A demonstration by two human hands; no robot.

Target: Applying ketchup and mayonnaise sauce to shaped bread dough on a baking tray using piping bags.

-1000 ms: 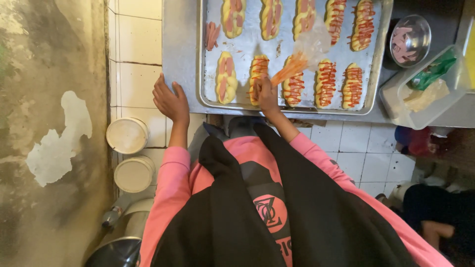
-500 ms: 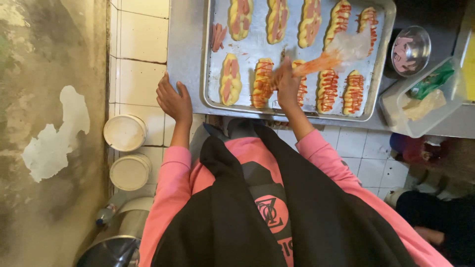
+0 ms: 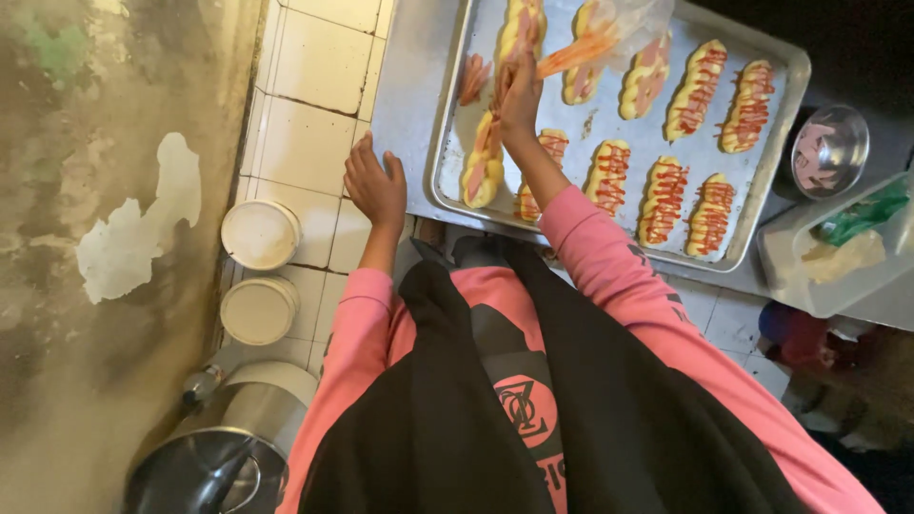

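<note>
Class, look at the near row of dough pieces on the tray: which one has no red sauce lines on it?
The leftmost piece, nearest the tray's left edge: it shows only a pink strip, while the others carry red zigzags.

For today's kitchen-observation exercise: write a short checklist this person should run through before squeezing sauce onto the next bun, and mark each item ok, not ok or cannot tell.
1. Piping bag gripped: ok, the right hand holds it above the tray.
2. Baking tray steadied: not ok, the left hand rests flat on the counter beside it, not on it.
3. Tray fully on the counter: ok, as far as shown.
4. Buns without red sauce remain: ok, the bun at the tray's near left shows none.
5. Sauce left in the bag: ok, orange-red filling visible.
6. Nozzle aimed at a bun: cannot tell, the hand hides the tip.
</note>
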